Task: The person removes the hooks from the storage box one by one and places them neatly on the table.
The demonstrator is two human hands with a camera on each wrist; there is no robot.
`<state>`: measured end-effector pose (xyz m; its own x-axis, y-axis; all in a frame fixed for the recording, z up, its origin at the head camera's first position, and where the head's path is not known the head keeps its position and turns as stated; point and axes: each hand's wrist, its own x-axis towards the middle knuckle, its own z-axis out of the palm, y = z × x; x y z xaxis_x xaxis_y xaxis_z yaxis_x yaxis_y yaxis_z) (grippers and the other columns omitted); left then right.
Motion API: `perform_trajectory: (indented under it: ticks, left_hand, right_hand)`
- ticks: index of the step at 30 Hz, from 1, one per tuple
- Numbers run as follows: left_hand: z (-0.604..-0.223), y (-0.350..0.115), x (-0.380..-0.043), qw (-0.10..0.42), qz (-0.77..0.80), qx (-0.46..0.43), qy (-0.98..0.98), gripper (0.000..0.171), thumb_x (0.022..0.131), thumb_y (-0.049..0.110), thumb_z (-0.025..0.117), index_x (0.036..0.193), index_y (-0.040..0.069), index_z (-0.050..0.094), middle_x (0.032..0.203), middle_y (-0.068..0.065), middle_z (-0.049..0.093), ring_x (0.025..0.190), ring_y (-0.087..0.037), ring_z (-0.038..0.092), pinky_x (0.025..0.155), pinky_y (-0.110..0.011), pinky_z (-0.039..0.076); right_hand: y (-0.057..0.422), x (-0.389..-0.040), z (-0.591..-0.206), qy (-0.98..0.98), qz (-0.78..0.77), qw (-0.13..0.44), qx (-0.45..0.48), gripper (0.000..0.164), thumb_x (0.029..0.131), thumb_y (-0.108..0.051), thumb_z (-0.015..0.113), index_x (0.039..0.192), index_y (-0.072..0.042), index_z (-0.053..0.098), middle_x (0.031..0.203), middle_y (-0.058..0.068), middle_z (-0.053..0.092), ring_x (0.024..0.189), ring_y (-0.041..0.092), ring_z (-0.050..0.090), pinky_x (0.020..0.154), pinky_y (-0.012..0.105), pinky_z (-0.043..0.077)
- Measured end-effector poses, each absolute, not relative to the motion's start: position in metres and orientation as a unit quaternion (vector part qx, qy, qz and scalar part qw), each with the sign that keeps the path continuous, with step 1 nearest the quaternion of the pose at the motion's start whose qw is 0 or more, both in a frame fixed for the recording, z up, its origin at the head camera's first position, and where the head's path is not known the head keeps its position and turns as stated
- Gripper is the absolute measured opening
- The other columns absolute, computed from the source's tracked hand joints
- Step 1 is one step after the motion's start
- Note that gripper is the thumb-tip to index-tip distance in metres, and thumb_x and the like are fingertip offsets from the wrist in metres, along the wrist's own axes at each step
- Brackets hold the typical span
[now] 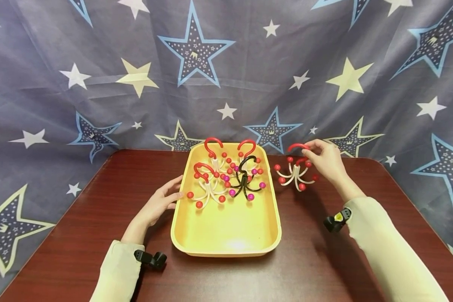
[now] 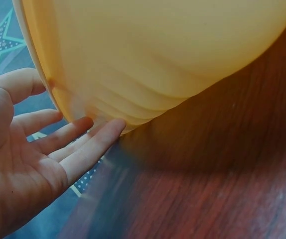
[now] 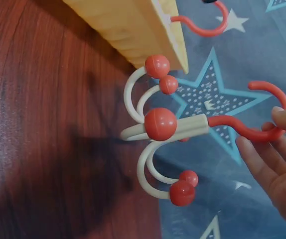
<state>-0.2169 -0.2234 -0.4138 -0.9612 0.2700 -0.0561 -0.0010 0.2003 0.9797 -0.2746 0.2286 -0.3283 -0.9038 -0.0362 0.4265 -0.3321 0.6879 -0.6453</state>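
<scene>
My right hand (image 1: 326, 159) pinches the red hook of a white multi-arm hanger (image 1: 296, 170), whose curved prongs end in red balls. It hangs upright close over the table, right of the yellow tray (image 1: 226, 230). In the right wrist view, thumb and fingertips of the right hand (image 3: 277, 159) meet on the hook's bend. At the tray's left side is my left hand (image 1: 162, 203), thumb at the rim. Seen from the left wrist, the fingers (image 2: 85, 157) stretch fairly straight along the outer wall. Inside the tray stand several similar hangers, including a black one (image 1: 244, 180) with magenta balls.
The tray stands on a dark reddish wooden table (image 1: 79, 235). Behind the table's far edge hangs a grey curtain (image 1: 226, 92) printed with stars. A white hanger with a red hook (image 1: 207, 191) sits nearest the tray's left wall, its prongs close to the other hangers.
</scene>
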Motion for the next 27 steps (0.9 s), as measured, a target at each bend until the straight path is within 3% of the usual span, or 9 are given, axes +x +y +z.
perform_trajectory:
  ticks: [8, 14, 20, 27]
  left_hand:
    - [-0.414, -0.225, -0.218, 0.111, 0.632, 0.091, 0.762, 0.059, 0.092, 0.015, 0.053, 0.144, 0.016, 0.026, 0.135, -0.023, 0.038, 0.109, -0.035, 0.054, 0.08, -0.039, 0.052]
    - [-0.415, -0.224, -0.218, 0.113, 0.63, 0.078, 0.765, 0.058, 0.092, 0.017, 0.053, 0.144, 0.017, 0.027, 0.136, -0.022, 0.037, 0.11, -0.035, 0.053, 0.08, -0.038, 0.052]
    - [-0.414, -0.224, -0.217, 0.112, 0.632, 0.078, 0.763, 0.058, 0.092, 0.017, 0.053, 0.144, 0.017, 0.027, 0.135, -0.022, 0.038, 0.108, -0.031, 0.055, 0.078, -0.036, 0.053]
    - [-0.414, -0.224, -0.217, 0.108, 0.629, 0.081, 0.765, 0.059, 0.092, 0.016, 0.052, 0.145, 0.015, 0.025, 0.138, -0.022, 0.037, 0.108, -0.03, 0.055, 0.077, -0.035, 0.053]
  right_hand:
    - [0.23, -0.283, -0.339, -0.892, 0.408, 0.179, 0.072, 0.022, 0.085, -0.014, 0.063, 0.1, 0.002, 0.063, 0.09, 0.022, 0.067, 0.049, -0.011, 0.053, 0.051, 0.01, 0.044]
    - [0.232, -0.288, -0.349, -0.9, 0.386, 0.197, 0.058, 0.02, 0.084, -0.015, 0.064, 0.098, 0.0, 0.064, 0.089, 0.019, 0.068, 0.054, -0.006, 0.054, 0.055, 0.01, 0.04]
    - [0.234, -0.29, -0.356, -0.896, 0.395, 0.196, 0.055, 0.02, 0.084, -0.013, 0.063, 0.098, 0.001, 0.063, 0.088, 0.02, 0.067, 0.053, -0.01, 0.051, 0.052, 0.009, 0.042]
    - [0.232, -0.288, -0.354, -0.903, 0.374, 0.202, 0.058, 0.021, 0.083, -0.013, 0.064, 0.101, -0.002, 0.063, 0.093, 0.017, 0.068, 0.067, -0.003, 0.054, 0.061, 0.011, 0.039]
